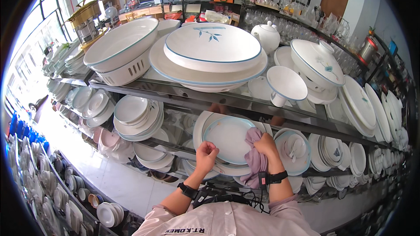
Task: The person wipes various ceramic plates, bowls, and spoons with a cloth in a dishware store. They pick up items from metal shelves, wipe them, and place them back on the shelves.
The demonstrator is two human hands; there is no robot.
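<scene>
A round white plate (229,139) with a pale blue rim rests on a larger white plate (198,131) on the shelf before me. My right hand (266,144) grips a bunched mauve cloth (254,160) at the plate's right rim. The cloth hangs down below that hand, and part of it covers the rim. At the lower left edge of the same plate is my left hand (206,157), its fingers curled in and nothing seen in them. Whether that hand touches the rim is unclear. A black band circles each wrist.
Above, a dark-framed shelf (203,100) bears a large oval bowl (213,47), a slotted dish stand (126,68), a teapot (267,36) and a footed cup (287,83). Stacked plates (137,118) stand left; a plate with a small bowl and spoon (292,157) is right.
</scene>
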